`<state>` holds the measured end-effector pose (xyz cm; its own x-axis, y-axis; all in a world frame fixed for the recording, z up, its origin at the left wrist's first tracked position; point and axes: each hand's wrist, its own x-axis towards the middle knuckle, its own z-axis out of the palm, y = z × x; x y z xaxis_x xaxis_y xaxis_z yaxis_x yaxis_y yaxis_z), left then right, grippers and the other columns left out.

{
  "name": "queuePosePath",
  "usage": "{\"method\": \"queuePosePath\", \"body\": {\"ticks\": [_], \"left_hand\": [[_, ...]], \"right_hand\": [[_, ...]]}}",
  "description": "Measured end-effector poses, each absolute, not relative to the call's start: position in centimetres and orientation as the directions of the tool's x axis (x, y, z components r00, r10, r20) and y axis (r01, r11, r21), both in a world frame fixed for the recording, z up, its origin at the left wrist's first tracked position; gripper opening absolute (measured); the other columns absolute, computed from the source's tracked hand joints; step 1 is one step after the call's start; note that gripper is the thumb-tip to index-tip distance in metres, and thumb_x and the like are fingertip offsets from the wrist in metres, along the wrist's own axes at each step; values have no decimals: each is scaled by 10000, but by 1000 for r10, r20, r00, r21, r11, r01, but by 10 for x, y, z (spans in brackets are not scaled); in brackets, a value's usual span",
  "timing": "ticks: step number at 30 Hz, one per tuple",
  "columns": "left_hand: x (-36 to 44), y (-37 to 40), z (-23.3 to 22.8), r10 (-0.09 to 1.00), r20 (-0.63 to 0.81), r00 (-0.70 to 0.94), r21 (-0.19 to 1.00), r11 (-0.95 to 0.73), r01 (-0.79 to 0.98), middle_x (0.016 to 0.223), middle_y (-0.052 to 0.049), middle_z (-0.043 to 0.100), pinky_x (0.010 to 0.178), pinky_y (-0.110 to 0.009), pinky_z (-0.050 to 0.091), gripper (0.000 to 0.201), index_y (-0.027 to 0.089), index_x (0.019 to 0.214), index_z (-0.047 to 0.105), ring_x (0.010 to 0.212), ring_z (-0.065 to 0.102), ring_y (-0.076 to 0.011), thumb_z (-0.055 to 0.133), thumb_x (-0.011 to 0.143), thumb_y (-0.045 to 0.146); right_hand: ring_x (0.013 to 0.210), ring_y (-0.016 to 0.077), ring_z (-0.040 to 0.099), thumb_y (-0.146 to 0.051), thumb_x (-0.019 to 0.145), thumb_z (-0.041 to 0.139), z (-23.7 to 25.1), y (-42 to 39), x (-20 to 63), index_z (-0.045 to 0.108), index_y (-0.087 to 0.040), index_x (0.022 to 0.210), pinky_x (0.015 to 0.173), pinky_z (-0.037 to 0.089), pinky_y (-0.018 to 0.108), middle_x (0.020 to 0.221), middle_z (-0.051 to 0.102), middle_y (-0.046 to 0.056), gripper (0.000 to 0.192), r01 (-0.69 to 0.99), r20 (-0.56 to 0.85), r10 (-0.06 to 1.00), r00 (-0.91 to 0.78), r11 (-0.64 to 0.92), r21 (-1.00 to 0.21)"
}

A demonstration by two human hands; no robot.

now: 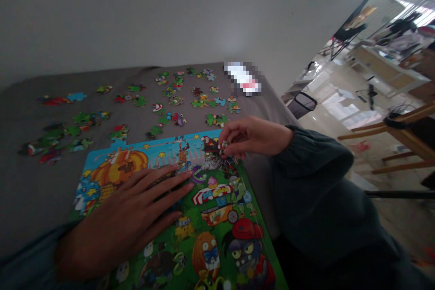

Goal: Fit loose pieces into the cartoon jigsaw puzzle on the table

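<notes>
Left hand: your left hand (136,210) lies flat, fingers spread and released, pressing on the puzzle (190,217).
Right hand: your right hand (249,138) pinches a small puzzle piece (223,147) in its fingertips, just above the puzzle's upper right corner.
Puzzle: a bright cartoon picture, mostly assembled, lying on the grey worktop (34,190) directly in front of you.
Loose pieces: loose pieces (176,95) lie scattered on the worktop beyond the puzzle.
Right side: a wooden chair (401,138) stands on the floor, well apart.

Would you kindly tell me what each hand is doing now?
Left hand: open, flat on the puzzle.
Right hand: pinching a puzzle piece.
</notes>
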<state>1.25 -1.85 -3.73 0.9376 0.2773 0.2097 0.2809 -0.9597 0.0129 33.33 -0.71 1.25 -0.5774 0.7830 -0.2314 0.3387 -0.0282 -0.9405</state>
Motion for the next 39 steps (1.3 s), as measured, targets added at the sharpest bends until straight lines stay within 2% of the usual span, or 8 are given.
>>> {"method": "queuePosePath", "body": {"ticks": [5,8,12,17,23,32,36,39], "left_hand": [[11,-17,-42,272,194,942,-19,-959,281,1524,6,494,1065,-442,396,514,314,1489,443,1343,497,-267,461,1003,480],[10,-17,-41,273,187,944,-8,-960,279,1537,17,477,1072,-438,393,532,325,1499,424,1357,481,-264,469,997,498],[11,-16,-40,286,183,941,24,-958,286,1554,48,452,1087,-415,382,512,351,1490,431,1373,461,-254,469,1000,493],[10,-14,-42,278,183,943,20,-960,279,1579,58,411,1105,-419,350,516,345,1499,416,1403,416,-253,468,1003,477],[10,-14,-42,276,180,944,30,-961,275,1592,66,388,1112,-418,349,479,355,1475,450,1419,397,-259,478,1004,435],[11,-14,-42,267,185,946,-4,-962,272,1598,60,377,1101,-438,353,494,352,1479,441,1426,385,-265,466,1001,476],[11,-15,-41,272,173,947,-13,-960,279,1592,66,388,1092,-446,358,487,364,1480,431,1423,392,-266,456,1007,479],[11,-15,-40,273,189,943,-5,-960,279,1572,63,423,1092,-436,374,472,364,1461,462,1404,425,-268,472,1000,464]], "right_hand": [[580,49,615,-143,914,622,17,-13,340,708,-121,1011,557,533,165,810,679,-4,132,442,-320,621,-716,48,-896],[629,74,651,-191,881,691,15,-15,337,726,-115,1040,582,526,171,811,715,16,179,540,-439,534,-723,40,-841],[713,101,686,-181,828,751,16,-18,329,750,-121,925,660,512,182,795,743,16,114,648,-523,487,-700,123,-752],[694,106,670,-237,805,786,21,-20,321,721,-122,911,619,473,188,787,735,16,169,773,-605,530,-595,169,-612],[645,104,634,-234,808,786,19,-20,318,645,-121,987,596,452,206,773,697,-2,254,803,-625,544,-560,167,-573],[615,76,510,-271,779,822,23,-20,319,625,-135,920,599,374,213,696,542,-69,279,773,-543,581,-606,271,-573],[636,92,500,-361,703,871,24,-22,318,655,-147,944,572,339,225,733,539,-54,388,801,-562,580,-590,332,-498],[680,111,515,-352,723,856,25,-26,315,687,-153,950,608,335,241,767,591,-27,346,821,-577,585,-570,373,-432]]}}
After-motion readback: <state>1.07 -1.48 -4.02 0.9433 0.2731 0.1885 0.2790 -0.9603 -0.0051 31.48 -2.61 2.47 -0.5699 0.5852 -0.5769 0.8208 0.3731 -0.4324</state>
